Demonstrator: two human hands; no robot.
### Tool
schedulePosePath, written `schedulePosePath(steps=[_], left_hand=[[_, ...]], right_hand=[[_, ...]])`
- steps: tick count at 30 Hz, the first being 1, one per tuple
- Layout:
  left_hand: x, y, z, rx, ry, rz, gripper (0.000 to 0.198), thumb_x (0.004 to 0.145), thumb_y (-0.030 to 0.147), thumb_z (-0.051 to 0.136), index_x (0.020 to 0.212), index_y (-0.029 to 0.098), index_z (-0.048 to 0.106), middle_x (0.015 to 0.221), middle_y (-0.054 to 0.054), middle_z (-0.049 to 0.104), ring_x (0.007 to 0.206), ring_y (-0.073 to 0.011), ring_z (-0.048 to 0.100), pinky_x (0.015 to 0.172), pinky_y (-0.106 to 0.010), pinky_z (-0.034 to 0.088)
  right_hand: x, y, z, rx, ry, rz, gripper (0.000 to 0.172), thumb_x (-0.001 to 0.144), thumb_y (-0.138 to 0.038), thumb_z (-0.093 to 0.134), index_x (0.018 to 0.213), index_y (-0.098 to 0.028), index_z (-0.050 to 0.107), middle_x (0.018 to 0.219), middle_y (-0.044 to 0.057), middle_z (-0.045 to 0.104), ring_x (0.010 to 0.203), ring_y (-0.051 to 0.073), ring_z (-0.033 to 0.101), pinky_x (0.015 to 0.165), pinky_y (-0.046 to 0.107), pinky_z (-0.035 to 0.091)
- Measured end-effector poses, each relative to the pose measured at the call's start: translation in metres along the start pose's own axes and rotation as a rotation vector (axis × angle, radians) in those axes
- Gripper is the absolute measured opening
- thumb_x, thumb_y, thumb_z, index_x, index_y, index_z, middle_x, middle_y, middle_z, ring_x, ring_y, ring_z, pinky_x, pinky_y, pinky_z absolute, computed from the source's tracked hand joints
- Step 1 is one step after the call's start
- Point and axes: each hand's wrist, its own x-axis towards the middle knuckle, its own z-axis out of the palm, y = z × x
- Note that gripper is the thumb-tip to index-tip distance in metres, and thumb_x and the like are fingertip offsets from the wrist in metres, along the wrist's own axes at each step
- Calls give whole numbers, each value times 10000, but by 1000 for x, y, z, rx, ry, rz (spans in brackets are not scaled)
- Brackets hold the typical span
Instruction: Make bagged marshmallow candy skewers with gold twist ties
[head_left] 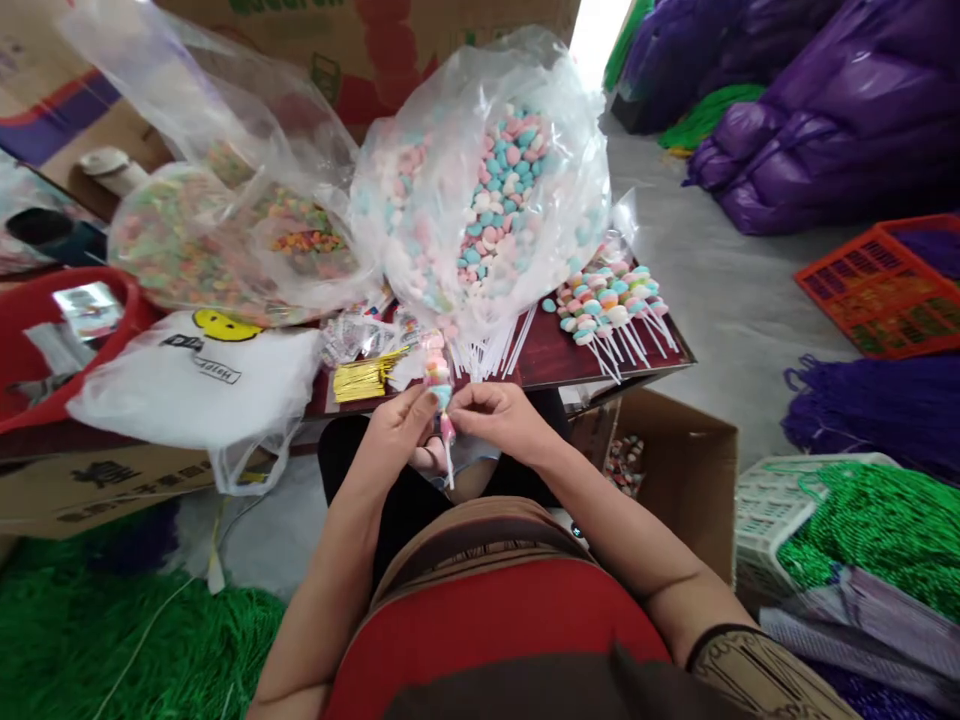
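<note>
My left hand [401, 425] and my right hand [501, 415] meet over my lap, both pinched round a candy skewer [440, 385] of pink, white and blue pieces on a white stick. Just beyond them lies the dark red table [559, 355]. On it a clear bag of pink, white and blue candies [491, 190] stands open, with a bundle of bare white sticks [491, 350] at its foot. A pile of finished skewers [611, 305] lies at the table's right end. Gold twist ties [367, 375] and small clear wrappers [352, 335] sit left of my hands.
A second clear bag of multicoloured candies [217, 240] stands left, by a white smiley bag [195, 375] and a red basket [30, 340]. A cardboard box [675, 470] sits at my right. Purple bags [825, 110], an orange crate [885, 285] and green strands [885, 520] fill the floor.
</note>
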Motion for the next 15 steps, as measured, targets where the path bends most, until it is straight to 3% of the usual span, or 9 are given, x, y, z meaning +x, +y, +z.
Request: schedulePosePath(steps=[3, 8, 10, 12, 15], left_hand=[[1, -1, 6, 30, -144, 23, 347, 851, 546, 691, 1021, 246, 733, 698, 8, 684, 524, -134, 555, 493, -264, 427], [4, -2, 31, 375, -435, 378, 266, 903, 285, 626, 1119, 290, 783, 818, -15, 743, 738, -162, 641, 770, -323, 509], [5, -4, 47, 515, -529, 479, 399, 935, 205, 548, 1273, 328, 721, 858, -7, 753, 779, -160, 654, 837, -335, 496], [5, -6, 62, 608, -579, 489, 517, 959, 176, 494, 1442, 332, 586, 958, -16, 768, 862, -167, 682, 865, -332, 497], [5, -14, 72, 657, -564, 458, 522, 987, 215, 480, 1505, 274, 513, 997, -37, 776, 909, -172, 705, 877, -313, 517]], right_hand=[[-10, 18, -13, 266, -90, 123, 348, 637, -468, 877, 672, -174, 694, 621, -28, 640, 592, 100, 531, 635, 243, 450], [-36, 37, -37, 505, -13, 123, 404, 598, -471, 923, 645, -187, 641, 930, 29, 724, 868, 162, 649, 834, 291, 509], [-52, 42, -53, 445, 43, 159, 402, 629, -476, 905, 664, -191, 625, 902, 30, 716, 855, 163, 647, 831, 294, 508], [-72, 44, -75, 263, 150, 203, 397, 671, -515, 871, 697, -196, 635, 720, -11, 637, 678, 128, 569, 707, 270, 489], [-111, 47, -125, -91, 396, 209, 440, 694, -607, 816, 691, -205, 639, 745, 18, 645, 692, 159, 583, 697, 306, 508]])
